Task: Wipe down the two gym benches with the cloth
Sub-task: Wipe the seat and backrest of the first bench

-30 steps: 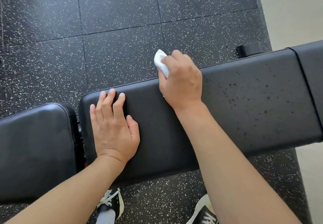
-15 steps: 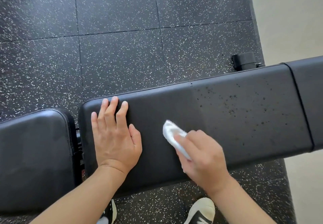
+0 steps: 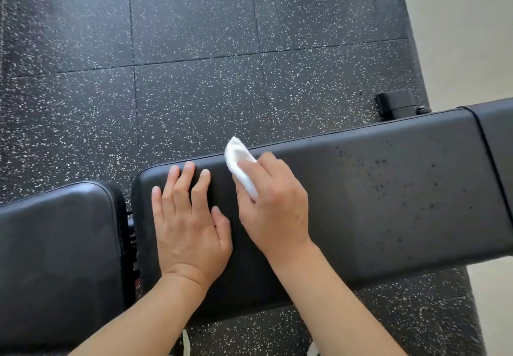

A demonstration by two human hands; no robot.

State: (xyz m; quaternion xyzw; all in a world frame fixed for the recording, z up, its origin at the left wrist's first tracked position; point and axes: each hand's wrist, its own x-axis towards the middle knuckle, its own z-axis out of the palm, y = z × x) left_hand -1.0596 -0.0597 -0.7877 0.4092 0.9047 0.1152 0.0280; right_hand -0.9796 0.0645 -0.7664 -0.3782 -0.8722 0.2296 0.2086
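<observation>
A long black padded bench point(image 3: 388, 194) runs across the view from centre to right, its right part dotted with dark specks. My left hand point(image 3: 188, 222) lies flat on its left end with fingers straight. Beside it, my right hand point(image 3: 273, 208) grips a small white cloth point(image 3: 240, 165) and presses it on the pad near the far edge; the cloth's tip sticks out past my fingers. A second black pad point(image 3: 55, 258) sits at the lower left, separated by a narrow gap.
Black rubber floor tiles with white flecks point(image 3: 194, 64) spread behind the bench. A black frame foot point(image 3: 395, 103) shows behind the bench's far edge at right. A pale wall or floor strip point(image 3: 466, 36) runs along the right side.
My right hand has carried the cloth from the near edge of the pad back up to the far edge, closer to my left hand. The left hand has stayed flat in place.
</observation>
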